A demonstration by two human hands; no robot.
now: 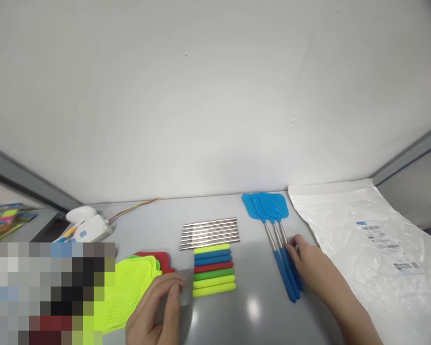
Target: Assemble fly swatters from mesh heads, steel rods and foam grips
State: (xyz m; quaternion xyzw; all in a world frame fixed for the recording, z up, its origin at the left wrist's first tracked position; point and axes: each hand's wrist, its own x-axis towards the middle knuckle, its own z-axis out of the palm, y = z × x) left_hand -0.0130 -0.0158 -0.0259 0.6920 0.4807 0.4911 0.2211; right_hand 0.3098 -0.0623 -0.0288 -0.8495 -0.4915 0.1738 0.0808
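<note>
At the right, three assembled blue fly swatters (269,206) lie overlapping on the grey table, with metal shafts and blue handles. My right hand (301,256) has its thumb and fingers closed on the handle of the rightmost one. My left hand (156,306) hovers over the front left, fingers loosely curled and nothing visible in them. Beside it are yellow-green mesh swatter heads (129,287), with a red head (167,261) and a bit of green under them. Between my hands, several coloured handle sleeves (213,270) lie in a row below several metal rods (209,232).
A white plastic mailing bag (359,230) with printed labels covers the table's right side. A white device (93,229) with a red and yellow wire sits at the back left. Colourful packages (7,218) lie at far left. A pale wall (215,120) rises behind.
</note>
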